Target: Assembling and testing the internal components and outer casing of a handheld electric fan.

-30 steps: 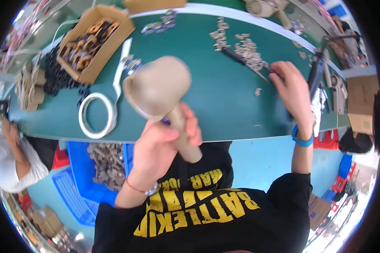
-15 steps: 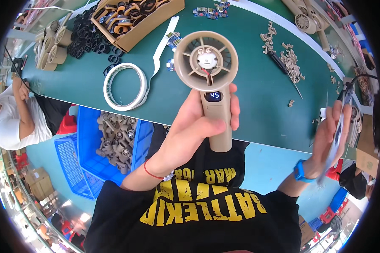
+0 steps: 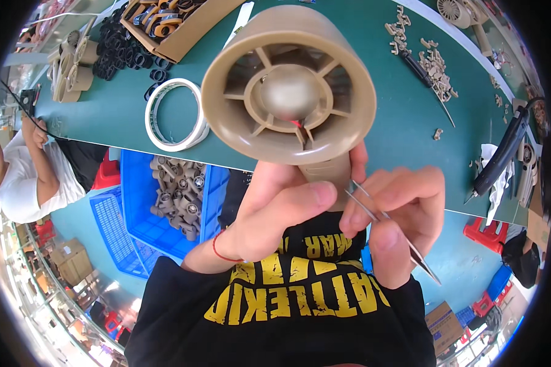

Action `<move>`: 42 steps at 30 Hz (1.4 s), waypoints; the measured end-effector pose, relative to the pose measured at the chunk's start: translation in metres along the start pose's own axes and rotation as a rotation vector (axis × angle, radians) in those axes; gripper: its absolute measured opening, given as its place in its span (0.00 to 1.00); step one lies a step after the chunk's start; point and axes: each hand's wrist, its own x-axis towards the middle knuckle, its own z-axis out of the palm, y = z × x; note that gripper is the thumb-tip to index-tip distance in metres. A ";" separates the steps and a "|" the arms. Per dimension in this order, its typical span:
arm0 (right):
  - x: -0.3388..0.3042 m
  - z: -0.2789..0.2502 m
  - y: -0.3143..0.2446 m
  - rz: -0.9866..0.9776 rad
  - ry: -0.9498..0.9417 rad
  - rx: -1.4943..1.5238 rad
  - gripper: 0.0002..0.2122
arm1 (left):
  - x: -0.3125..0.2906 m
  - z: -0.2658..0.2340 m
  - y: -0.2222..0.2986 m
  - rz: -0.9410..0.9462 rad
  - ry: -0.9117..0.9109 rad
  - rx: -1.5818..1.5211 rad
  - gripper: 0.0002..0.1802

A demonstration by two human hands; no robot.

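Note:
A beige handheld fan fills the upper middle, its ring-shaped head tilted up with spokes and a round hub showing. My left hand is closed around the fan's handle just below the head, thumb across the front. A bit of red wire shows below the hub. In my right hand a pair of metal tweezers is pinched between thumb and fingers, tips pointing up-left beside the handle. Whether the tips touch the fan, I cannot tell.
On the green table are a white tape roll, a carton of rings, a screwdriver beside small beige parts, and a black corded tool. A blue crate holds fan parts. Another person sits left.
The fan has come closer and its head has tilted up, hiding the lit display on its handle. My right hand has moved from the table's right side to the handle, bringing the tweezers.

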 end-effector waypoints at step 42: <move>0.004 0.011 0.015 -0.295 -0.091 -0.131 0.10 | 0.001 -0.031 -0.013 0.423 -0.196 0.285 0.46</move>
